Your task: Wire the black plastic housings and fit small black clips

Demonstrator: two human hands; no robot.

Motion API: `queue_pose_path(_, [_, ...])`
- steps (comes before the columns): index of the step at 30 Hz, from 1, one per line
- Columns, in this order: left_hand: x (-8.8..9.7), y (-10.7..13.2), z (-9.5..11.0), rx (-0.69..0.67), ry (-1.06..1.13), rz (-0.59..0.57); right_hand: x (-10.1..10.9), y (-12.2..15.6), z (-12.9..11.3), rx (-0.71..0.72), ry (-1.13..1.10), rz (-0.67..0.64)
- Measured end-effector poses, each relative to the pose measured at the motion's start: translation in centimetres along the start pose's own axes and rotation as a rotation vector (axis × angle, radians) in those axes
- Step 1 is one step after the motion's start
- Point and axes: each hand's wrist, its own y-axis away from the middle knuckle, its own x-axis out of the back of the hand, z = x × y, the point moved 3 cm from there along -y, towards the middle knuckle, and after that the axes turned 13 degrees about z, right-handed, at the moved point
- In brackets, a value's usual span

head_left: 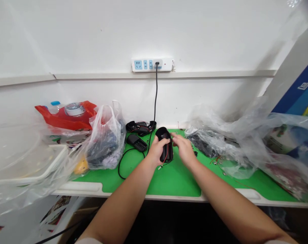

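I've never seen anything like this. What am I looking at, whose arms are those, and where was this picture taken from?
There's no machine here, just a person's own two bare arms. The picture comes from a camera worn on their head, looking forward and down. The left hand grips a black plastic casing with a red wire on it, and the right hand is open beside it. The green work mat also holds another black casing, with an open casing with wires at its back edge. A white plastic bag sits to one side, clear plastic wrapping to the other, and a white power strip is on the wall.
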Motion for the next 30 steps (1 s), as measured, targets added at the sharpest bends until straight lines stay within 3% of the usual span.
queue_pose_path(2, [-0.4, 0.5, -0.4, 0.118, -0.06, -0.137, 0.9, -1.1, 0.6, -0.105, -0.156, -0.005])
queue_pose_path(4, [-0.6, 1.0, -0.4, 0.146, -0.083, -0.214, 1.4, -1.7, 0.9, -0.139, -0.264, -0.092])
queue_pose_path(8, [-0.5, 1.1, 0.1, 0.101, -0.086, -0.207, 1.7, -2.0, 0.6, -0.078, -0.299, -0.233])
queue_pose_path(15, [-0.4, 0.4, 0.7, -0.064, -0.078, -0.196, 2.1, -1.9, -0.6, 0.016, -0.274, -0.273])
queue_pose_path(18, [-0.4, 0.3, 0.5, -0.145, -0.168, -0.202, 2.3, -2.1, -0.6, 0.02, -0.198, -0.207])
queue_pose_path(24, [-0.6, 0.1, 0.3, -0.462, -0.487, -0.168, 1.8, -1.6, 0.6, 0.025, -0.064, 0.049])
queue_pose_path(30, [-1.1, -0.6, -0.8, -0.413, -0.326, -0.198, 1.5, -0.5, 0.2, 0.104, 0.009, 0.117])
